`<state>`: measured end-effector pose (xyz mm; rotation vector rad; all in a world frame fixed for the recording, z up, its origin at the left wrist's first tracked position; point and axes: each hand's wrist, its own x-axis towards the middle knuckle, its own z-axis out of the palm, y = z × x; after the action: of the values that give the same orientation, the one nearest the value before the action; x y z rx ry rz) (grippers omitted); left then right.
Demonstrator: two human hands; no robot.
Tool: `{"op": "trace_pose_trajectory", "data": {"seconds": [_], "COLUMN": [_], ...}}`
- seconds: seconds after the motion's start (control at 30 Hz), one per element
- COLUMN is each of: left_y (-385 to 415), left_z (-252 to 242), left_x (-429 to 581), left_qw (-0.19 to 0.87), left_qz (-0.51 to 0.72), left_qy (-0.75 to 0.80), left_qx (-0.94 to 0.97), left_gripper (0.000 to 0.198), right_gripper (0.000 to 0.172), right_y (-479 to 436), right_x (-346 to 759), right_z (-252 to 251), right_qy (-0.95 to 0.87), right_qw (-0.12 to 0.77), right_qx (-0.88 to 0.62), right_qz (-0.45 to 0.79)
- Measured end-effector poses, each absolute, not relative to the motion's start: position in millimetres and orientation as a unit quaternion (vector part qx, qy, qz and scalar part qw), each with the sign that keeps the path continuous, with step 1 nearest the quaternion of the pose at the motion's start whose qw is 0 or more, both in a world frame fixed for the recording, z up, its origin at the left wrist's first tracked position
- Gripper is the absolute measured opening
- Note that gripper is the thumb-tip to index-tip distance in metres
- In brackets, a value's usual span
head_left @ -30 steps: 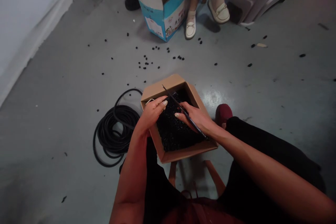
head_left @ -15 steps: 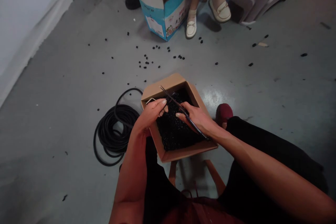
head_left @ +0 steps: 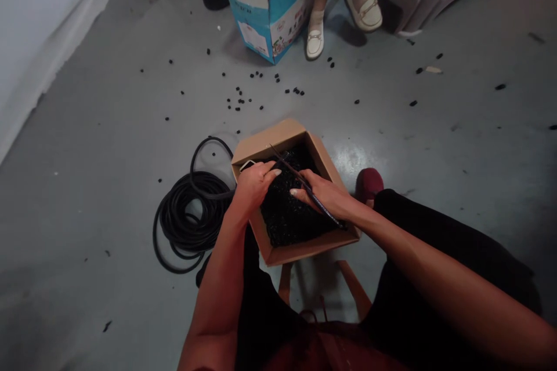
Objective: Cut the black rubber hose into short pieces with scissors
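An open cardboard box (head_left: 287,255) sits before me, filled with small black pieces (head_left: 285,217). My left hand (head_left: 257,183) is over the left part of the box, fingers curled and thumb close to them; whatever they hold, if anything, is hidden. Over the middle, my right hand (head_left: 321,191) is closed on a long thin dark rod-like thing (head_left: 321,206). Its narrow end points up and left past my left fingertips, and its thicker end lies along my wrist. A pale-edged object (head_left: 248,166) shows in the box's far left corner.
On the floor at left lies a coil of black hose (head_left: 174,232), one length passing behind my left forearm. Small black bits (head_left: 240,101) are scattered beyond the box. Farther off stand a blue and white carton (head_left: 252,17), another person's white shoes (head_left: 315,42) and a plastic stool (head_left: 400,3).
My left hand has turned knuckles up and come slightly lower, its fingertips now pointing right. The right hand keeps its hold on the rod-like thing. The whole view has shifted a little.
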<state>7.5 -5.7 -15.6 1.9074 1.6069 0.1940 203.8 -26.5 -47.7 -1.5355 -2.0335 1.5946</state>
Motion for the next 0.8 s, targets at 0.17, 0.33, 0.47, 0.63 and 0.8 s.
{"op": "trace_pose_trajectory", "data": {"seconds": [0.17,0.33,0.47,0.63,0.8], "left_y": [-10.0,-11.1,-11.2,-11.4,-11.3], "left_z": [-24.5,-23.0,-20.4,-19.0,-20.4], "left_x": [12.6,17.9,19.8,20.1,19.0], "left_qw": [0.223,0.189,0.185,0.180,0.179], "left_qz": [0.009,-0.053,-0.083,-0.110,-0.128], "left_qy": [0.608,0.596,0.607,0.612,0.618], "left_qx": [0.762,0.778,0.768,0.762,0.755], "left_gripper": [0.032,0.034,0.035,0.037,0.034], "right_gripper": [0.051,0.049,0.043,0.038,0.039], "right_y": [-26.4,-26.8,-27.2,-27.6,-29.1], "right_x": [203.3,201.9,199.4,198.6,199.5], "right_z": [-49.4,-46.7,-43.1,-45.6,-53.1], "right_qy": [-0.668,-0.669,-0.676,-0.678,-0.678], "right_qw": [0.041,0.024,0.007,0.000,-0.009], "right_qx": [-0.507,-0.515,-0.524,-0.531,-0.532], "right_qz": [0.543,0.535,0.519,0.508,0.507]}}
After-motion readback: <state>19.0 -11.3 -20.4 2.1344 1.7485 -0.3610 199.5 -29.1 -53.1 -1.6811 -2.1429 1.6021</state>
